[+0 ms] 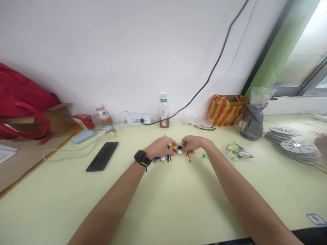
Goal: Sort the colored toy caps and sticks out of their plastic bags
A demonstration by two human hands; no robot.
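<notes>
Nearby, a phone-like black slab [102, 156] is seen at nine o'clock from the left hand [161, 146], and stacked grey discs [297, 149] at three from the right hand [192, 144]. The pale green table [173, 200] is backed by a white wall [122, 51]. At twelve o'clock from the left, brown liquid is held in a bottle [164, 110]. Between the hands, spaced apart, a white disc [180, 153] is left exposed; whether anything is gripped cannot be told.

White characters on the tall bottle's [165, 114] green neck band [164, 100] seem to read 东方树叶; its body print is too small to read. Left of it, a squat drink bottle [104, 116] shows 炭 on its label [102, 112], the remaining characters unclear.
</notes>
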